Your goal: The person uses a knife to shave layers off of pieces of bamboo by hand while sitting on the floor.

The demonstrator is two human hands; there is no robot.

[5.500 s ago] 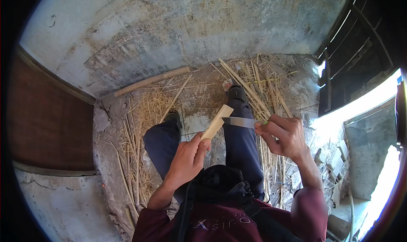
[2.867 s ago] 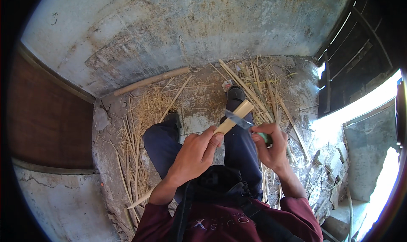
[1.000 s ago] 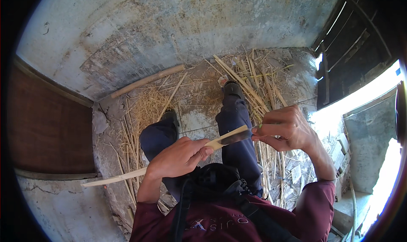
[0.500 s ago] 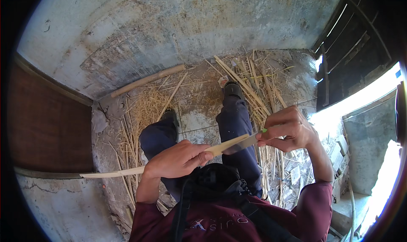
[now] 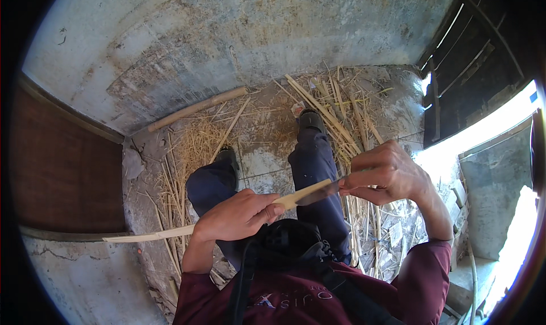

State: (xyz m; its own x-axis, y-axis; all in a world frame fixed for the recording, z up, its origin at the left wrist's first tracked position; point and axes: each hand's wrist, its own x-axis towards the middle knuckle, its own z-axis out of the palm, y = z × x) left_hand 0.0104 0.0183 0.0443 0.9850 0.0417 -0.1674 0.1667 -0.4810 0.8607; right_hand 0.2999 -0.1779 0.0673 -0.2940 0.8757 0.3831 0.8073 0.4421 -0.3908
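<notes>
A pale split bamboo strip (image 5: 151, 235) runs under my left wrist and out past my fingers toward the right. My left hand (image 5: 234, 216) is closed round it, thumb on top, near its right end. Against that end lies the blade of a knife (image 5: 317, 193), its flat partly covering the strip. My right hand (image 5: 382, 174) grips the knife by its handle end, fingers curled; most of the handle is hidden inside the fist. Strip and blade are both above my lap, between my knees.
A heap of shavings (image 5: 196, 140) covers the floor by my left foot. Long split bamboo pieces (image 5: 324, 112) lie beside my right foot. A bamboo pole (image 5: 196, 109) rests along the stained wall (image 5: 239, 35). At left is a brown panel (image 5: 68, 160).
My right hand has shifted slightly right, and the knife blade has slid a little along the strip. The strip's left end sits slightly farther left. My left hand has barely moved.
</notes>
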